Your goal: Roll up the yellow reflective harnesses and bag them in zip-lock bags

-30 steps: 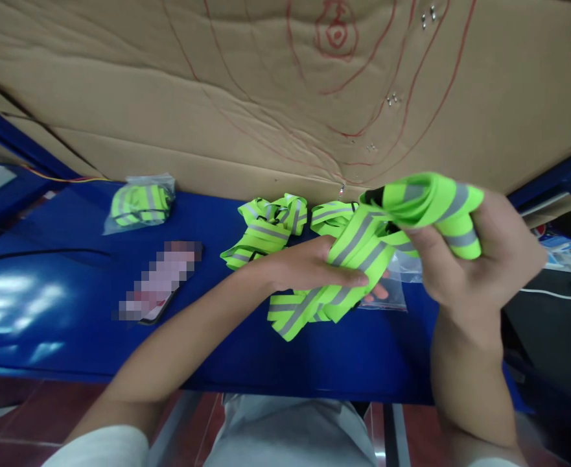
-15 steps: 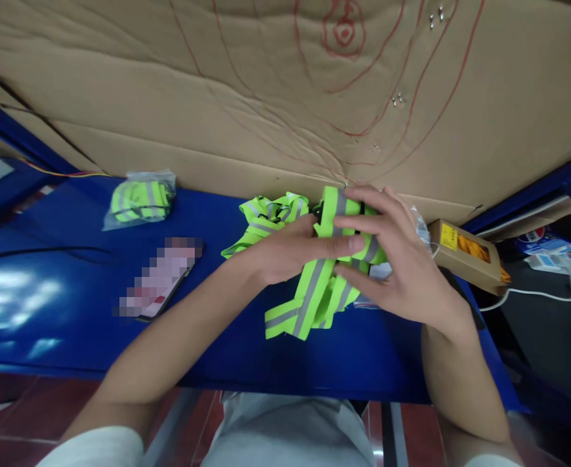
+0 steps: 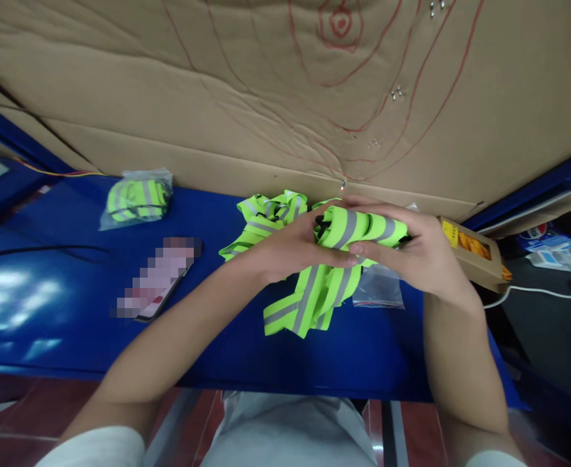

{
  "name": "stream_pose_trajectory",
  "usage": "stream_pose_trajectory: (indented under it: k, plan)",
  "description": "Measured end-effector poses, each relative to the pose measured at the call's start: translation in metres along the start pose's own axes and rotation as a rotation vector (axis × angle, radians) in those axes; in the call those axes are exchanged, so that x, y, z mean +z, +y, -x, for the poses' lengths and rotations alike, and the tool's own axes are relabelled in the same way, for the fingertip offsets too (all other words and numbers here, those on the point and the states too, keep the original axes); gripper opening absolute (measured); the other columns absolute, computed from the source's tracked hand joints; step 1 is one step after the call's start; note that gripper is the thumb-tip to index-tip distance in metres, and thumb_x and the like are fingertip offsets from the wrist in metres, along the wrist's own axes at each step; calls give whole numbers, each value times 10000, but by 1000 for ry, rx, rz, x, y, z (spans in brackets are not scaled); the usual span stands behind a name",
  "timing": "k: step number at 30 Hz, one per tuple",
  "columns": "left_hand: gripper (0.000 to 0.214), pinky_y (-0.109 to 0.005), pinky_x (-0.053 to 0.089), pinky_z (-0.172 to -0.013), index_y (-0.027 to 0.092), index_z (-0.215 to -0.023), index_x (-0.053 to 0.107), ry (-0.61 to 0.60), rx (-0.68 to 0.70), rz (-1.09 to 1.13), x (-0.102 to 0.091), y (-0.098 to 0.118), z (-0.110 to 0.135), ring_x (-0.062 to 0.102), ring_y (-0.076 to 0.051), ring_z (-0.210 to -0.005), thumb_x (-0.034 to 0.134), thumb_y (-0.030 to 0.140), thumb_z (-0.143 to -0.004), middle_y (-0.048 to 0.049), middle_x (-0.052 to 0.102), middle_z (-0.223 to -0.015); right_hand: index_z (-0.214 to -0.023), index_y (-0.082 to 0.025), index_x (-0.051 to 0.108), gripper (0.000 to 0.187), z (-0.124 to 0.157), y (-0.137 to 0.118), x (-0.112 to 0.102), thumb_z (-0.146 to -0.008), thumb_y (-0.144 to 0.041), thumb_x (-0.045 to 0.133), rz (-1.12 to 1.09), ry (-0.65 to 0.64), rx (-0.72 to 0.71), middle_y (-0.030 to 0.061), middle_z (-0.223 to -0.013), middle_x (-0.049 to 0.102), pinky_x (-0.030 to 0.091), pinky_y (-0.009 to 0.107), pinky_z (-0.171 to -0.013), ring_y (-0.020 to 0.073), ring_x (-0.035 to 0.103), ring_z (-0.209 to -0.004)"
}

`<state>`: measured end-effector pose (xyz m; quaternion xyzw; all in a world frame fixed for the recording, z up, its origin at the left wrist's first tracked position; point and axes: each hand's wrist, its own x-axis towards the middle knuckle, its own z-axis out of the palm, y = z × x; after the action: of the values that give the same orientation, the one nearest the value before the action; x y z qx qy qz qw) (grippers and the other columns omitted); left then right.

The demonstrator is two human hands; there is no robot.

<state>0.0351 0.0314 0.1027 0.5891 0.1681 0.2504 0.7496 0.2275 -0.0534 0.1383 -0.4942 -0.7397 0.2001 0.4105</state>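
Between my two hands is a rolled bundle of neon yellow-green reflective strap (image 3: pixel 363 228) with grey stripes and black fittings. My left hand (image 3: pixel 304 246) is closed on its left end, thumb along the lower side. Around the right end wraps my right hand (image 3: pixel 419 243), its thumb pressing the front near the left thumb. Loose strap ends (image 3: pixel 309 301) hang or lie below the bundle. Behind my left wrist lies another heap of the same reflective strap (image 3: pixel 260 224) on the blue table. A clear plastic bag (image 3: pixel 380 288) lies under my right hand, partly hidden.
On the blue table (image 3: pixel 217 350), a bagged reflective strap bundle (image 3: pixel 138 200) sits at the back left, with a phone (image 3: pixel 161 279) nearer me. A cardboard box (image 3: pixel 479 256) stands at the right. Cardboard with red lines (image 3: pixel 275 97) rises behind. A black cable (image 3: pixel 46 250) lies left.
The upright strap section has been folded down into a compact roll. My right hand has gone from spread fingers to wrapping the roll. More of the clear bag shows.
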Motion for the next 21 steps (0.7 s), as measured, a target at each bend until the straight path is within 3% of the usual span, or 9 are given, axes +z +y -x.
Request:
stream_pose_trajectory:
  k: [5,10,12,16,21]
  plan:
    - [719,-299,565,-901,242,-1276,661,-3,-31,208,-1,-3,-4,723,-195,-1023,900,63,-621,-25,749,-1118,-1216,-330,750,326,1,-4,10,-893,-321,794,52,88,-68,0,-1335,738,539,500,-1143,293,674,-1295]
    - [335,-295,580,-794,174,-880,735,-13,-76,325,5,-2,-6,722,-184,-793,906,137,-594,-6,734,-826,-1264,-364,737,323,7,-13,9,-942,-339,733,182,154,-133,-7,-1298,753,489,549,-1193,302,676,-1290]
    - [299,-315,584,-805,165,-849,739,-44,-86,270,6,0,-6,730,-209,-803,905,177,-601,-23,737,-805,-1302,-372,718,331,10,-16,8,-975,-340,679,205,150,-163,-11,-1314,745,542,513,-1149,296,691,-1266]
    - [528,-341,573,-909,227,-1109,745,1,28,51,1,8,-2,735,-242,-994,926,255,-614,-11,777,-975,-1401,-420,646,452,16,-17,9,-977,-262,657,236,157,-253,-60,-1369,711,598,450,-1085,281,701,-1249]
    - [264,-365,561,-917,193,-882,770,-24,134,-325,-6,5,-2,723,-265,-1005,892,336,-696,-21,787,-930,-1407,-448,639,549,21,-18,9,-932,-176,678,279,291,-322,-74,-1330,729,604,470,-1064,285,726,-1175]
